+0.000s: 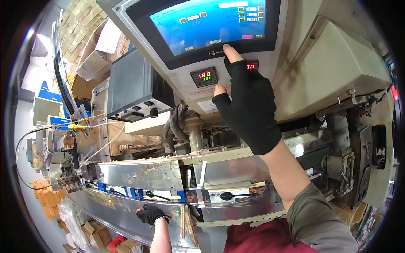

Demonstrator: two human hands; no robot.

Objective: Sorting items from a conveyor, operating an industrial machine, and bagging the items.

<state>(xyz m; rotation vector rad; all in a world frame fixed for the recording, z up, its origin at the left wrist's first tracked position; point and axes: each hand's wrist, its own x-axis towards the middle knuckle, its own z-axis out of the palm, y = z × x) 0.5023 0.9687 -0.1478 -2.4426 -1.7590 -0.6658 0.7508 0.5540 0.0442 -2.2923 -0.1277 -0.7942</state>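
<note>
My right hand point(253, 103), in a black fingerless glove, reaches up to the control panel. Its index finger is stretched out at the lower edge of the blue touch screen point(198, 29), and the thumb stands apart below; nothing is held. Under the screen sits a small digital display point(204, 76); another beside it is partly covered by the hand. My left hand point(149, 214), also gloved, is low over the metal ledge point(126, 211), fingers curled with nothing visible in them. Just beyond it, a black spoon point(154, 194) lies in the conveyor channel. Another black spoon point(228, 196) lies farther right.
Wooden sticks point(187, 223) lie right of my left hand. A dark box-shaped device point(139, 88) with knobs stands left of the panel. Hoses point(179, 122) run below it. Metal covers point(139, 175) flank the channel. Cardboard boxes point(97, 234) are at lower left.
</note>
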